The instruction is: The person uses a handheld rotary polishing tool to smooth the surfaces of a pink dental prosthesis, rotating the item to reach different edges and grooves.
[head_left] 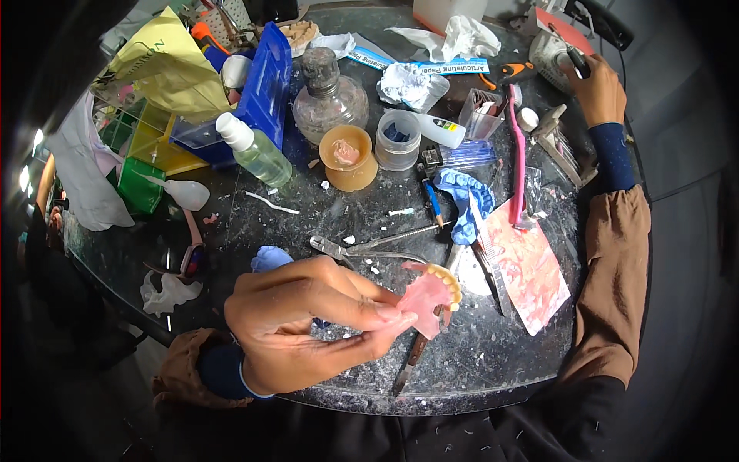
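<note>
My left hand [315,319] pinches a pink denture base with a row of cream teeth [426,304] between thumb and fingers, above the near middle of the table. Behind that hand a blue lump [271,258] is partly covered. Below the denture lies a wooden-handled tool [416,350]. At the far right my right hand [602,92] reaches out, its fingers closed around a small black object [578,63] beside a whitish device [549,60]. Metal pliers [331,247], a blue dental cast [464,202] and a pink-smeared sheet [531,269] lie past the denture.
A spray bottle [258,154], a glass spirit burner [331,104], a tan pot [349,173] and a clear jar [398,154] stand mid-table. Blue, yellow and green bins [146,165] crowd the left. A pink toothbrush [517,154] lies right; white scraps dot the dark tabletop.
</note>
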`<state>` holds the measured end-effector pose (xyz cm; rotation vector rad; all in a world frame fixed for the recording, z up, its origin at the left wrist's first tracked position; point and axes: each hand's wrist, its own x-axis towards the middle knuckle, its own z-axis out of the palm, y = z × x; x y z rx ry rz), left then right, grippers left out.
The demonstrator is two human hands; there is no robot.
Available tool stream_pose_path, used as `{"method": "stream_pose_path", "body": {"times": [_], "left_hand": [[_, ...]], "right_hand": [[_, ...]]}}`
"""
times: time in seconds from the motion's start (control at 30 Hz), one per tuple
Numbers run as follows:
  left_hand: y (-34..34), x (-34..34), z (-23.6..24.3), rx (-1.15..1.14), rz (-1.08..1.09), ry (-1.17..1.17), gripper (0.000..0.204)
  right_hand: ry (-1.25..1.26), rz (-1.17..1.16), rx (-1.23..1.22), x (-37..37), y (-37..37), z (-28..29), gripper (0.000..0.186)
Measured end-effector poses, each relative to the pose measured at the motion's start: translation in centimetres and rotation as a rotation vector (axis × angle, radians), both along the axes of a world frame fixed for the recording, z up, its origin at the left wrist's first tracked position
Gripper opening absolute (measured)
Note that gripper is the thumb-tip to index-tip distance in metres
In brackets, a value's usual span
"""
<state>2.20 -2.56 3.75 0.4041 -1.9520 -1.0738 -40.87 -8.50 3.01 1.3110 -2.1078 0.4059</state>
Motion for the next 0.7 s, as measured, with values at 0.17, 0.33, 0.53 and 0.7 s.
{"method": "stream_pose_path", "body": {"times": [0.17,0.33,0.53,0.7], "left_hand": [[0.1,-0.4,-0.2,-0.006,-0.007,0.035,0.028],[0.5,-0.5,-0.2,-0.004,0.008,0.078,0.028],[0.5,-0.6,-0.8,0.102,-0.017,0.041,0.03],[1.7,-0.7,0.1,0.404,-0.027,0.087,0.031]], "right_hand": [[0.033,0.131,0.009,-1.6,0.4,-0.5,0.029],[0.052,0.086,-0.032,2.1,1.8,3.3,0.033],[-0.035,0.128,-0.022,7.2,5.3,5.7,0.056],[-0.216,0.432,-0.003,12.4,10.4,5.6,0.052]]}}
